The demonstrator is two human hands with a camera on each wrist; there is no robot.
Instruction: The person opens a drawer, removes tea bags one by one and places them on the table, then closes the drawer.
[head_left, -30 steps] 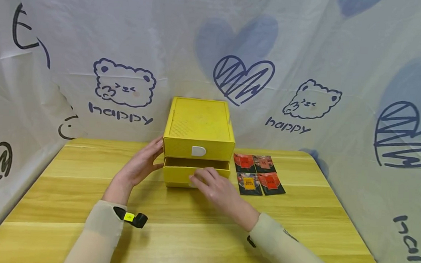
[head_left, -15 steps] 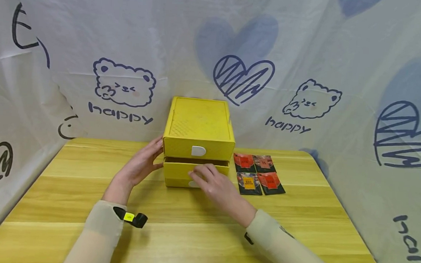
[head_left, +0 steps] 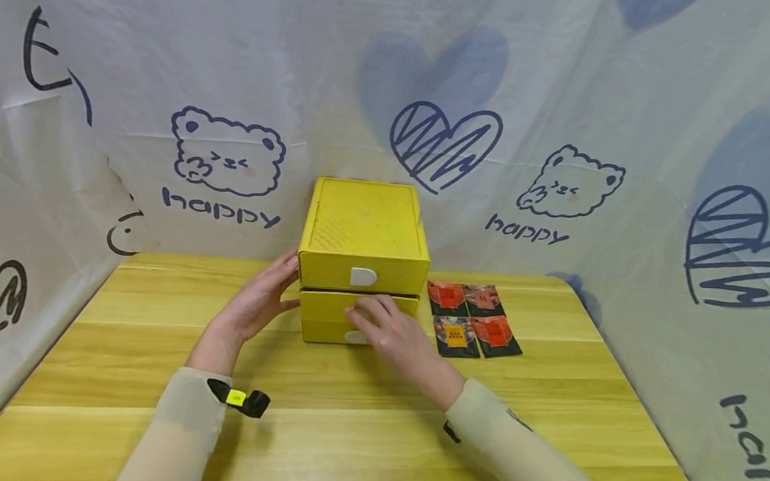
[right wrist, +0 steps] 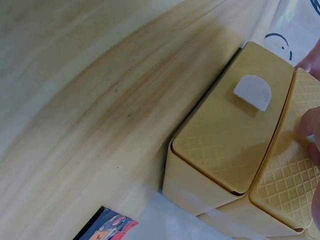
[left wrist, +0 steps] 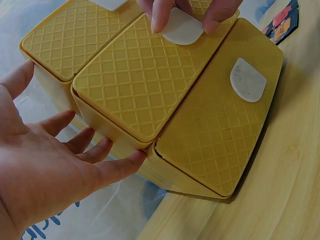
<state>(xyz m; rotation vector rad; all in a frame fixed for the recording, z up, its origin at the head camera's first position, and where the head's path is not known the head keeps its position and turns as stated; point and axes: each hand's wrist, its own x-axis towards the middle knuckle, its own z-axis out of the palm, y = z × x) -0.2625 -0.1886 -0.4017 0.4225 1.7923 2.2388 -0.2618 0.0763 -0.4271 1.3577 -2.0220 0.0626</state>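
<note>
1. Although we had nothing to weigh it by, we judged the yellow cabinet (head_left: 371, 217) light and stiff, most likely hollow plastic, so it seemed apt to slide under a firm push; it stood upright on the wood-grained surface (head_left: 321, 413).
2. The left hand (head_left: 255, 302) lay against the cabinet's left wall, fingers spread and gripping nothing, a sensible place to steady it.
3. At the cabinet's front, the right hand (head_left: 396, 343) had bent fingers about the white tab (left wrist: 182, 29) of the middle drawer (left wrist: 135, 80); we could not tell whether they pinched it or only pressed.
4. We reckoned that tab the best hold: a smooth, rounded plate, easier to grip than the raised waffle pattern around it.
5. The middle drawer sat almost flush between the top drawer (left wrist: 75, 40) and bottom drawer (left wrist: 205, 115), thin seams dividing their round-cornered fronts.
6. Right of the cabinet we saw four sachets (head_left: 493, 332) lying flat, mostly red and black, probably light, soft and slippery.
</note>
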